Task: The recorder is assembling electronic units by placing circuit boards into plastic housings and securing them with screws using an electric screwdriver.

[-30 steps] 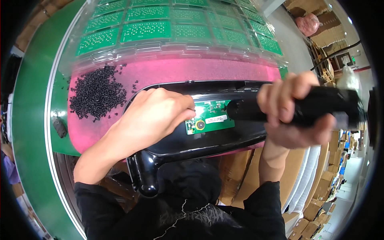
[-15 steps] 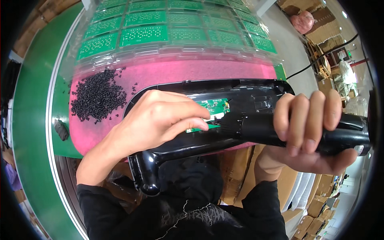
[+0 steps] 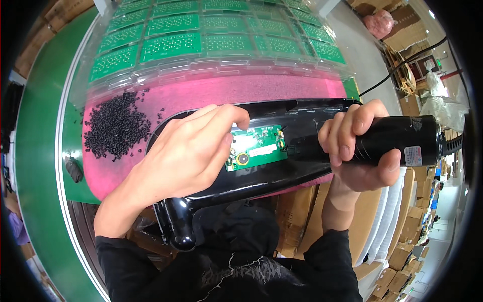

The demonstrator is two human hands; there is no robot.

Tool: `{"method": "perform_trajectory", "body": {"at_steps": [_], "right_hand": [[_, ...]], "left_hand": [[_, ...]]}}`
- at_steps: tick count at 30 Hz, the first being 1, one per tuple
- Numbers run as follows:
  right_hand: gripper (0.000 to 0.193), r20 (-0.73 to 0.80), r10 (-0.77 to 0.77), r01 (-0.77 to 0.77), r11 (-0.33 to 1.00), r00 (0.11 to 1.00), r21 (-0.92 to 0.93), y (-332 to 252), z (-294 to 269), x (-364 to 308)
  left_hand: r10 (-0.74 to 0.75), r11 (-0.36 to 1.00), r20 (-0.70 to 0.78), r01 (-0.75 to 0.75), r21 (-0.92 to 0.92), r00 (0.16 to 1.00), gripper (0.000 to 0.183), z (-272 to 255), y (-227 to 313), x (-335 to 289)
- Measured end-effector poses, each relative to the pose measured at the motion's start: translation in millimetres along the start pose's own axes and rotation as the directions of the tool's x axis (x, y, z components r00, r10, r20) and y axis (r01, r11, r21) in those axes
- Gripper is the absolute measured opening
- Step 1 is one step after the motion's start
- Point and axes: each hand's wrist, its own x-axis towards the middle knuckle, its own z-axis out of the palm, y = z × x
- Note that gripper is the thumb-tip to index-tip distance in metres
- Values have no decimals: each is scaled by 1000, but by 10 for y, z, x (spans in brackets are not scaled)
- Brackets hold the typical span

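Observation:
A green circuit board (image 3: 259, 151) lies inside a long black plastic housing (image 3: 241, 187), whose rounded handle-like end points toward me at the left. My left hand (image 3: 186, 153) reaches over the housing by the board's left end. Its fingers are curled, and whatever they hold is hidden. My right hand (image 3: 359, 146) is wrapped around a black electric screwdriver (image 3: 402, 138), held nearly level. The driver's dark front end points left at the board's right edge; whether its tip touches a screw is too small to tell.
A heap of small black screws (image 3: 115, 126) lies on the pink mat (image 3: 211, 85) at the left. Clear plastic trays with several green boards (image 3: 171, 45) stand at the back. A small dark scrap (image 3: 74, 169) sits on the green table. Cardboard boxes (image 3: 297, 216) are below the table edge.
My left hand has drawn back from the middle of the board and its fingers have curled. The screwdriver's rear has swung up and away from me, with its tip now near the board's right edge.

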Motion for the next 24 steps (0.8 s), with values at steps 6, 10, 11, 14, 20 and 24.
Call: {"method": "perform_trajectory", "body": {"at_steps": [6, 10, 11, 14, 20, 24], "right_hand": [[58, 63, 61, -62, 998, 996, 16, 31, 78, 54], [59, 114, 94, -104, 991, 989, 89, 42, 49, 77], [60, 87, 92, -97, 994, 992, 57, 60, 72, 67], [61, 36, 52, -53, 998, 998, 22, 112, 105, 38], [55, 168, -221, 189, 964, 961, 186, -7, 233, 47], [49, 123, -276, 214, 904, 953, 371, -155, 420, 100]], "left_hand": [[23, 999, 42, -24, 34, 999, 19, 26, -39, 8], [-17, 1000, 80, 18, -7, 997, 19, 40, -28, 5], [-10, 1000, 72, 10, 6, 997, 21, 37, -38, -8], [1, 1000, 65, 0, -5, 998, 25, 44, -64, -27], [4, 998, 141, 6, -69, 990, 29, -27, -40, 17], [59, 959, 72, -37, -280, 996, 28, -3, -47, 10]]}}
